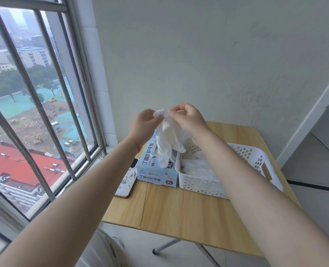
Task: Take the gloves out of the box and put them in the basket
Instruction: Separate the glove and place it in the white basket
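Note:
A white glove (168, 139) hangs above the light blue glove box (156, 170), its fingers dangling down over the box's opening. My left hand (143, 125) and my right hand (188, 118) both pinch the glove's cuff at the top, held up in front of the wall. To the right of the box stands the white perforated basket (256, 160), with several white gloves (198, 166) lying inside at its left end. My right forearm crosses over the basket and hides part of it.
Box and basket stand side by side on a small wooden folding table (179, 212). A phone in a patterned case (127, 182) lies at the table's left edge beside the box. A barred window (44, 112) is on the left, a wall behind.

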### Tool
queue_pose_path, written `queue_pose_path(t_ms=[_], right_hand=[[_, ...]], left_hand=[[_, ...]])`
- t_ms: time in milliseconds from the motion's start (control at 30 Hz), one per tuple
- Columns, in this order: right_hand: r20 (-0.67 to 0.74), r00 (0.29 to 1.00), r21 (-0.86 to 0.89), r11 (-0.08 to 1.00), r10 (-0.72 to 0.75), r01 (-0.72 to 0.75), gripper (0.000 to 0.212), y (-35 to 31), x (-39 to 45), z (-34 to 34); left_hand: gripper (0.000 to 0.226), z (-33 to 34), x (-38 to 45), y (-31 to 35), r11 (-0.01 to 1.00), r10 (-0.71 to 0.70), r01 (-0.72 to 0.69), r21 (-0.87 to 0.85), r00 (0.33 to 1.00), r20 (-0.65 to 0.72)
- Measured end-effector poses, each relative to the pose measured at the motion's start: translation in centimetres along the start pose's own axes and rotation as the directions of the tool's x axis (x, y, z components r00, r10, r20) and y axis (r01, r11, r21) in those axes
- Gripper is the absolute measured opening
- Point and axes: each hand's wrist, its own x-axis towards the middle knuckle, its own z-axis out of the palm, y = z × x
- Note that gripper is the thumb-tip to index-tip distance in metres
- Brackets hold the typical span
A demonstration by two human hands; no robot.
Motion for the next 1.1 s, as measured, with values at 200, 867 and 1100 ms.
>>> queue_pose_path(t_ms=[200, 867, 1100], right_hand=[[0.06, 0.998, -0.138, 0.99, 0.009, -0.001, 0.031, 3.1, -0.7, -0.5], [-0.075, 0.996, 0.313, 0.949, 0.05, -0.024, 0.038, -0.4, -1.9, -5.5], [-0.019, 0.98, 0.246, 0.951, 0.198, -0.187, 0.034, 1.0, -3.3, -6.6]], left_hand=[[0.011, -0.5, 0.8, 2.3, 0.951, -0.098, 0.114, -0.286, 0.993, 0.072], [0.028, 2.0, -1.5, 1.6, 0.946, -0.237, 0.287, -0.153, 0.931, 0.278], [0.06, 3.7, -1.7, -0.1, 0.926, -0.22, 0.066, 0.372, 0.895, 0.389]])
